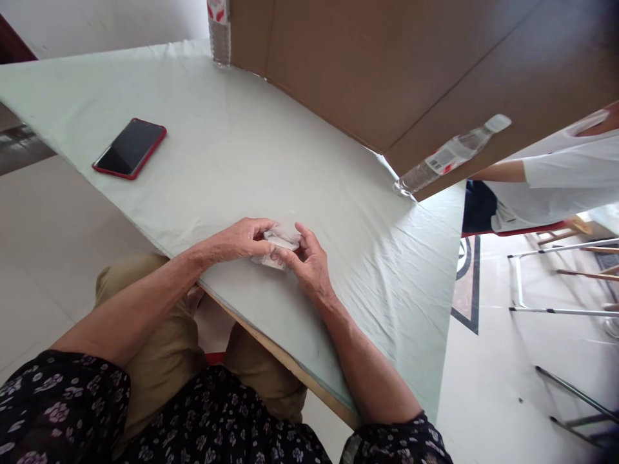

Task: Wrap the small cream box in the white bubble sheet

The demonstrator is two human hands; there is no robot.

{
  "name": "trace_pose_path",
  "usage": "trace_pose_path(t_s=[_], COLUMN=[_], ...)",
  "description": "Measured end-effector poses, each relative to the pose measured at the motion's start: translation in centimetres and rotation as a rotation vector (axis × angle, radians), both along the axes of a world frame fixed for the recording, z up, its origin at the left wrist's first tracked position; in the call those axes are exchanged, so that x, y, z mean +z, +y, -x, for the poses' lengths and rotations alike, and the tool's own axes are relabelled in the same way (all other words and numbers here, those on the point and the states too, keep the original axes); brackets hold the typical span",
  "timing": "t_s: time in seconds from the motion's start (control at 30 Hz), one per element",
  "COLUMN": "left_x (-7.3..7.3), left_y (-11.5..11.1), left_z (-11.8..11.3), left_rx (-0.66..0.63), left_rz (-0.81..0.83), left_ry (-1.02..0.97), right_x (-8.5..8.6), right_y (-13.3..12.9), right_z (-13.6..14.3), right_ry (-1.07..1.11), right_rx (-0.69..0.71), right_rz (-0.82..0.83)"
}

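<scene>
Near the front edge of the cloth-covered table, both my hands grip a small whitish packet (pixel 282 241). Its top looks soft and crumpled, and a pale printed face shows below; its exact kind is unclear. My left hand (pixel 242 238) pinches the packet from the left, between the thumb and the fingers. On the other side, my right hand (pixel 313 264) has its thumb pressed on the front, with some fingers behind. Parts of the packet are hidden by my fingers.
A phone (pixel 130 148) with a red case lies at the left on the pale green tablecloth (pixel 232 148). Brown cardboard panels (pixel 348 71) stand along the far side, with a clear bottle (pixel 449 154) and another bottle (pixel 220 38) against them. A person in a white shirt (pixel 570 171) sits beyond, at right.
</scene>
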State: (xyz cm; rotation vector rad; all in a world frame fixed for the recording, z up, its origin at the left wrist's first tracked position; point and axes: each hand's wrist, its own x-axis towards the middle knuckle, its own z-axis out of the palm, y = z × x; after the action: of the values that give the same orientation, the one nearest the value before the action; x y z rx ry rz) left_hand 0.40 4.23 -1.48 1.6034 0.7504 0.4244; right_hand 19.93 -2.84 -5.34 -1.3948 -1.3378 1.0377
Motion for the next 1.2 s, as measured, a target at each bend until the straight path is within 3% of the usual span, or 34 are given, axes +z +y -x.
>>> trace_pose_path(t_s=[0.33,0.6,0.73,1.0,1.2], left_x=[-0.6,-0.3,0.1,-0.2,-0.7], left_y=[0.5,0.8,0.7,1.3,1.6], left_z=[-0.1,-0.1,0.1,0.3,0.2], left_rx=[0.015,-0.003,-0.002,-0.01,0.034], left_rz=[0.063,0.002,-0.064,-0.119,-0.202], left_ry=[-0.037,-0.017,0.03,0.04,0.093], right_x=[0.5,2.2,2.7,3.4,1.9], right_y=[0.1,3.8,4.4,3.0,1.9], right_z=[0.2,0.0,0.5,0.4,0.0], right_ry=[-0.091,0.123,0.118,-0.175,-0.419], right_rx=[-0.048,-0.026,-0.012,-0.019,0.009], right_rz=[-0.06,-0.021,-0.049,-0.247,-0.45])
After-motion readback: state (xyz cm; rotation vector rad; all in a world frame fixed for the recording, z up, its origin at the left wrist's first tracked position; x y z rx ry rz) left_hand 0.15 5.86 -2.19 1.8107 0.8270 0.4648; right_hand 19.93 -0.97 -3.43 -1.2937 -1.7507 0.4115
